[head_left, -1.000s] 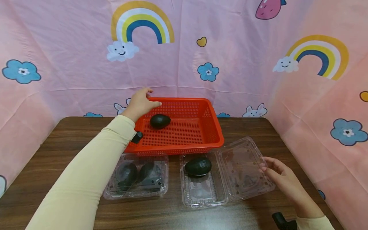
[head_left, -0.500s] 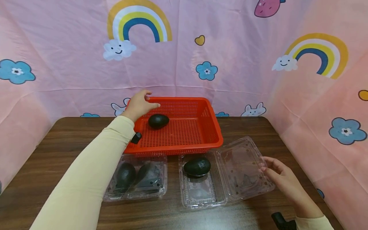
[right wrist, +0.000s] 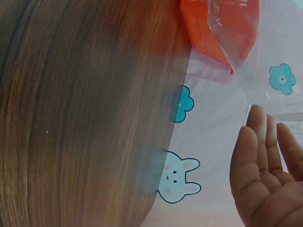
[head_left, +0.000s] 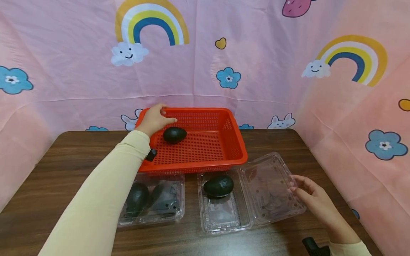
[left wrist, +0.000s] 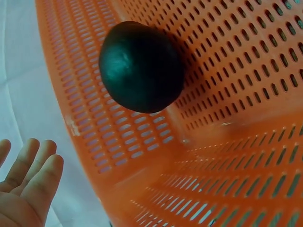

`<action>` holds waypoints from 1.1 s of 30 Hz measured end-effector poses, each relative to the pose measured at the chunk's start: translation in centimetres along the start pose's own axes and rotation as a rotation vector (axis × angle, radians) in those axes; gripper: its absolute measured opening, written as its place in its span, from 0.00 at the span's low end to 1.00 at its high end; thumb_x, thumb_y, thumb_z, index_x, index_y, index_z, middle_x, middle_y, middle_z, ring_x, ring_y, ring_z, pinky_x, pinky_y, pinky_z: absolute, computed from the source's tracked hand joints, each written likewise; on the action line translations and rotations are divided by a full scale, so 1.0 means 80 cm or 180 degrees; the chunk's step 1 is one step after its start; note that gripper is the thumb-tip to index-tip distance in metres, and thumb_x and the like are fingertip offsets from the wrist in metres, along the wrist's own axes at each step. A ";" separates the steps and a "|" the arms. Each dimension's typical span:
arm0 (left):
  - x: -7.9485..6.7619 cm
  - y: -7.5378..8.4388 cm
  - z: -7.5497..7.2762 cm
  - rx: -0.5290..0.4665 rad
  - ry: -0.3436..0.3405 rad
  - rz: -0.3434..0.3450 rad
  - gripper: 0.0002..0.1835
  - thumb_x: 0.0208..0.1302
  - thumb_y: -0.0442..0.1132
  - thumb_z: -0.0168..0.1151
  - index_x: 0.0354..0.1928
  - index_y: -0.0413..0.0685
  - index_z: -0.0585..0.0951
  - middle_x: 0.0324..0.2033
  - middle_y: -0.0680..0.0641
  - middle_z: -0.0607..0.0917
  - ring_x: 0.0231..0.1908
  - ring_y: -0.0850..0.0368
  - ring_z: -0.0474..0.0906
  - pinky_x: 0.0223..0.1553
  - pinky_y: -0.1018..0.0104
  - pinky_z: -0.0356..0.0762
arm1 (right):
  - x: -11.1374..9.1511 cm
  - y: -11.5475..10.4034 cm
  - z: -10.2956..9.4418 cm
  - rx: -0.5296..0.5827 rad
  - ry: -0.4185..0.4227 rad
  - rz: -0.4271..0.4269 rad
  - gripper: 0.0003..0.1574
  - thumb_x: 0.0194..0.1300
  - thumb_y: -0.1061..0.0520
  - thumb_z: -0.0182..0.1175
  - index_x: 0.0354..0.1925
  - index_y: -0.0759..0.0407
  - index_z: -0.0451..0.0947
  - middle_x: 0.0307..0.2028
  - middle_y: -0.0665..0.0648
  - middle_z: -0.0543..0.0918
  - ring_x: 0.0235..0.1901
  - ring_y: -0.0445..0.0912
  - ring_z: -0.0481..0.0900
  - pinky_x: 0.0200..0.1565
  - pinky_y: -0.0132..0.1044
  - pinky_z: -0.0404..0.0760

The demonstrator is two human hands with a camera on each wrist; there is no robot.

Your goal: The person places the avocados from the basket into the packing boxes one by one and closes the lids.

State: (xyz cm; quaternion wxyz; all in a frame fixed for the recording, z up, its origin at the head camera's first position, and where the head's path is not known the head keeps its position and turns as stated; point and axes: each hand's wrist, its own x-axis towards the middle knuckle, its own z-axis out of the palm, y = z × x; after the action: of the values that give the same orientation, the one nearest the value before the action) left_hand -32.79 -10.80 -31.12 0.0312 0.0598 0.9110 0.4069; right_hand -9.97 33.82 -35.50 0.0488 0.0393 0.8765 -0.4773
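My left hand (head_left: 153,120) is over the left end of a red perforated basket (head_left: 235,142), thumb apart from the fingers, holding nothing. An avocado (head_left: 174,135) lies inside the basket; the left wrist view shows the avocado (left wrist: 141,67) apart from the fingers. At the right, my right hand (head_left: 315,199) has its fingertips at the outer edge of a clear clamshell lid (head_left: 272,188). In the right wrist view its fingers look fairly straight. The lid's tray (head_left: 224,217) holds one dark green avocado (head_left: 219,186).
A closed clear clamshell (head_left: 173,204) with dark avocados inside stands left of the other clamshell, partly behind my left sleeve. Everything rests on a brown wooden table (head_left: 73,160). Pink printed cloth (head_left: 198,60) hangs behind and at the sides.
My left hand has sunk slightly toward the basket's left end. The basket and clamshells have shifted a little left in the head view, along with the backdrop. My right hand stays at the lid.
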 end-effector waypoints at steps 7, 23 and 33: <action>0.007 -0.011 0.007 0.0038 -0.0033 0.0022 0.39 0.63 0.46 0.64 0.70 0.38 0.60 0.63 0.32 0.68 0.60 0.38 0.65 0.61 0.45 0.66 | 0.000 0.000 -0.001 -0.0009 0.0003 0.0035 0.31 0.74 0.51 0.51 0.67 0.66 0.60 0.55 0.62 0.73 0.43 0.30 0.76 0.41 0.32 0.79; 0.022 -0.037 0.024 0.0121 -0.0093 -0.0107 0.39 0.62 0.45 0.64 0.69 0.34 0.60 0.63 0.31 0.68 0.59 0.38 0.66 0.61 0.45 0.66 | 0.004 -0.001 0.000 -0.0055 0.0071 0.0020 0.31 0.73 0.52 0.52 0.66 0.66 0.61 0.53 0.62 0.75 0.41 0.33 0.76 0.39 0.33 0.79; 0.030 -0.054 0.031 0.0136 -0.0325 -0.0253 0.41 0.63 0.47 0.64 0.71 0.34 0.58 0.67 0.31 0.63 0.63 0.36 0.62 0.62 0.43 0.64 | 0.004 -0.002 0.000 -0.0066 0.0053 0.0006 0.30 0.74 0.54 0.50 0.67 0.66 0.60 0.57 0.64 0.73 0.43 0.29 0.75 0.41 0.31 0.79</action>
State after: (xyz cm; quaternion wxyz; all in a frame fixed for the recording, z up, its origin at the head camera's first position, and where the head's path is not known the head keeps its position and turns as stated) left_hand -35.27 -11.50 -35.99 0.0924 0.0449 0.9184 0.3822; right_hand -10.32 33.78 -35.40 0.0423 0.0437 0.8817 -0.4679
